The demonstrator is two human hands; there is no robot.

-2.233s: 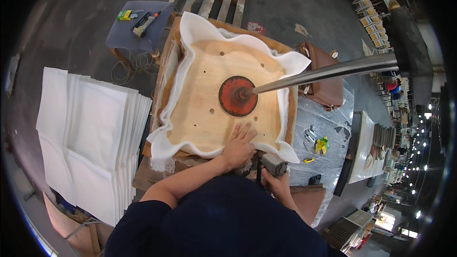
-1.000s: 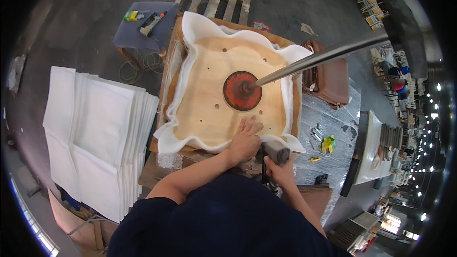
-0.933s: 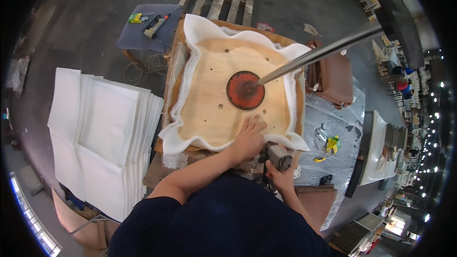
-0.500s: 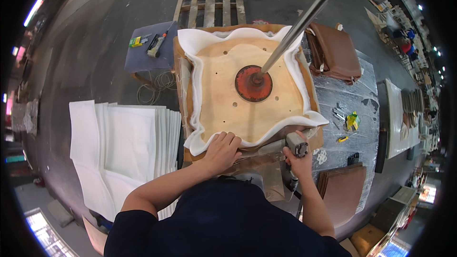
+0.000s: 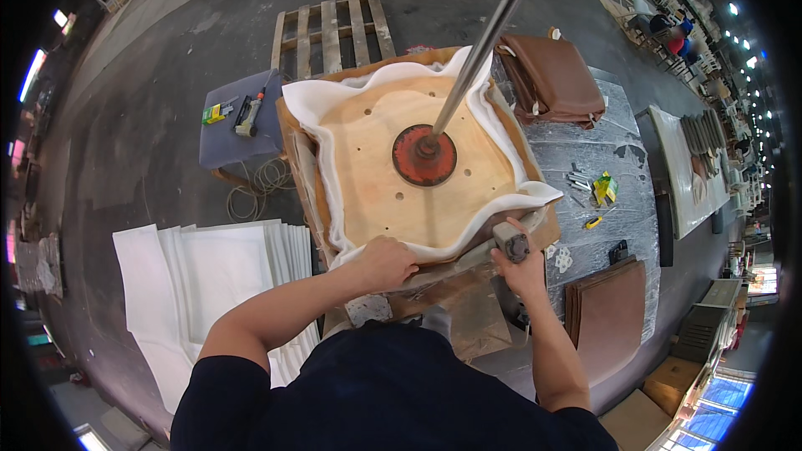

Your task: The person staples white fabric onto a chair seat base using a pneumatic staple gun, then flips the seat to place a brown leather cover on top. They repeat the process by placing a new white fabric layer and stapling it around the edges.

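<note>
One tool (image 5: 510, 242) fills the right hand (image 5: 525, 273); the left hand (image 5: 387, 265) touches padding (image 5: 312, 107).

No words, labels or numbers can be read — not anywhere here

1. Overall light is even and moderately bright; the wooden board (image 5: 372, 175) is clearly exposed.
2. Small lamps (image 5: 733, 8) dot the dim right rim, and a tube light (image 5: 33, 75) glows at the left.
3. The window (image 5: 725, 392) at lower right is bluish-white and overexposed.
4. Glare streaks the metal pole (image 5: 478, 54) and the plastic sheeting (image 5: 547, 154).
5. Soft shading lies inside the white padding (image 5: 311, 108); the navy shirt (image 5: 376, 392) shows little detail.
6. Fisheye distortion bends edges into a black surround.
7. Far-right background looks soft, perhaps simply too small to resolve.
</note>
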